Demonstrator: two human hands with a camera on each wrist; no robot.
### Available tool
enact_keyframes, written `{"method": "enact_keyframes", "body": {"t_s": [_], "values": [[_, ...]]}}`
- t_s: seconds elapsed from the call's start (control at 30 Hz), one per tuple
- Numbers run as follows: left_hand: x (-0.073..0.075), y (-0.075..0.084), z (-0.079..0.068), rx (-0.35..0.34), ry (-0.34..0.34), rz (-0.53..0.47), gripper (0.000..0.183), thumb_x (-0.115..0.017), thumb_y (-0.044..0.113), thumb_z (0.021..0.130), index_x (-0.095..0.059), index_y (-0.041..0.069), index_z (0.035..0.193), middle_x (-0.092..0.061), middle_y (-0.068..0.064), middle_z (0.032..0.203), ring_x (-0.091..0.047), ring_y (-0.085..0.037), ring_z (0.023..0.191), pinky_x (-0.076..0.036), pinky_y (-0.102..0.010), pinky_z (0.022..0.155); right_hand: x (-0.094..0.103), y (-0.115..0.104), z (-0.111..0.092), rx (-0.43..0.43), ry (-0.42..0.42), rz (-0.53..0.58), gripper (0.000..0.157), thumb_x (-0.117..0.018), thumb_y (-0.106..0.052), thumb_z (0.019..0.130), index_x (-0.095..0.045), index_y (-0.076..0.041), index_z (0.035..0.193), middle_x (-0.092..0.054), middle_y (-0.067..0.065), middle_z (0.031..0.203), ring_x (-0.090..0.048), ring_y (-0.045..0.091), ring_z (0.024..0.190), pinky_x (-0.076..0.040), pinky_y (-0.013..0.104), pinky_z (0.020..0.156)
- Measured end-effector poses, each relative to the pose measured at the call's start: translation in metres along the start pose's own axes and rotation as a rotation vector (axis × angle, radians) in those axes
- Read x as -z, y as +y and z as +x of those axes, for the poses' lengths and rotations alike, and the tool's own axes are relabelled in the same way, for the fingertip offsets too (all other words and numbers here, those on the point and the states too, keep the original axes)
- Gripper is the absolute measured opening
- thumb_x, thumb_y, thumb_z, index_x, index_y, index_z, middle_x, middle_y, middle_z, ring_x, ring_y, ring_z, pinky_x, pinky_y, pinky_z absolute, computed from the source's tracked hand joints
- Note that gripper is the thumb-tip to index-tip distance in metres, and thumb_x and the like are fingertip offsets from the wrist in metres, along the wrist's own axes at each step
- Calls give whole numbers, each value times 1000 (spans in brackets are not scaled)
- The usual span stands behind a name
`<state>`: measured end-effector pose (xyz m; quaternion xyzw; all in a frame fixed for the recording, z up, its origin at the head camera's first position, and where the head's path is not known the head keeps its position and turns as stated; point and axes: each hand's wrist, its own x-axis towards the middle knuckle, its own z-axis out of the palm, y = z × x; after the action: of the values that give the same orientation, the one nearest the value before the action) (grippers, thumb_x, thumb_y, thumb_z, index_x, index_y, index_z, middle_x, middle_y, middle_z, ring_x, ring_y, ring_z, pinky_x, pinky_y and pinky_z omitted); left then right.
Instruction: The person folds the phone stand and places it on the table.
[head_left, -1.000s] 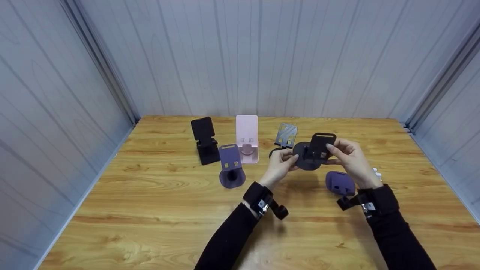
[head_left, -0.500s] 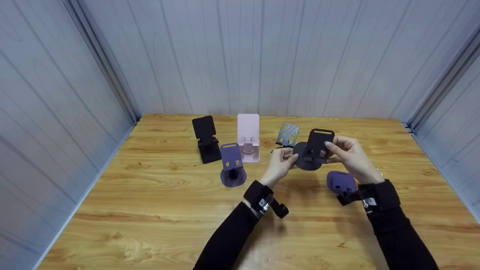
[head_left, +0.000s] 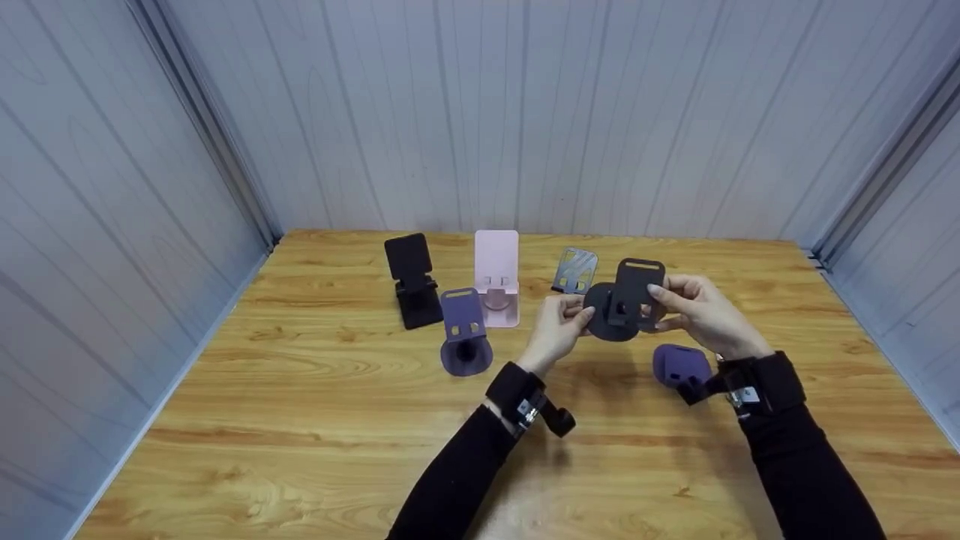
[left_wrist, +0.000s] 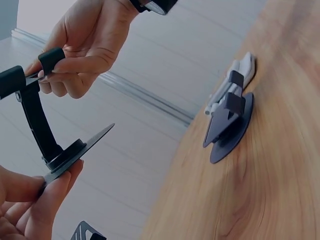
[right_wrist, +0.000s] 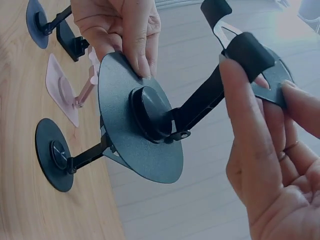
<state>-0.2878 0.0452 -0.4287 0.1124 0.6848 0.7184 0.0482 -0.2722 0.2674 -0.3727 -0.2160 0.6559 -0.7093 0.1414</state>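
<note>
A black phone stand (head_left: pixel 636 283) with a round base is held up over the table between both hands. My left hand (head_left: pixel 553 330) pinches the edge of the round base (right_wrist: pixel 117 115), thumb on one face. My right hand (head_left: pixel 703 315) grips the slotted upper plate by its side, with the thumb on its front. In the right wrist view the arm (right_wrist: pixel 202 102) of the stand is unfolded at an angle from the base, and the curved hooks (right_wrist: pixel 250 55) lie by the right fingers. Below the right hand, a folded purple phone stand (head_left: pixel 679 365) lies on the table.
Further left stand an unfolded purple phone stand (head_left: pixel 463 319), a pink one (head_left: pixel 496 259) and a black one (head_left: pixel 409 259). Behind the left hand is a dark, glossy cut-out stand (head_left: pixel 576 268). A white object (left_wrist: pixel 245 70) lies beyond the folded purple stand.
The stand's upper plate has swung slightly up and left, standing more upright, and my right hand has moved with it. The left hand keeps its pinch on the base.
</note>
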Motion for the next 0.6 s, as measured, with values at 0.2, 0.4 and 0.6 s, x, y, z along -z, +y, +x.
{"method": "enact_keyframes", "body": {"t_s": [0.2,0.4,0.6], "values": [[6,3,0,-131,20,169,16,-60,0,95,-70,-7,107,-75,-22,97,-73,-18,74,-63,-35,71,3,-2,0,-50,-66,48,25,-45,-6,104,-70,-9,103,-72,0,86,-69,10,80,-61,26,69],[12,8,-1,-383,45,363,16,-61,4,96,-72,-4,105,-76,-17,94,-75,-20,78,-60,-21,68,6,-5,1,-94,-158,74,28,-41,-6,106,-69,-9,106,-73,0,90,-71,10,84,-61,27,73],[16,8,1,-556,53,455,16,-61,6,97,-73,-4,101,-76,-16,94,-75,-22,81,-56,-14,69,8,-2,2,-114,-236,95,32,-38,-5,106,-69,-11,100,-75,-1,90,-72,11,83,-61,28,73]]}}
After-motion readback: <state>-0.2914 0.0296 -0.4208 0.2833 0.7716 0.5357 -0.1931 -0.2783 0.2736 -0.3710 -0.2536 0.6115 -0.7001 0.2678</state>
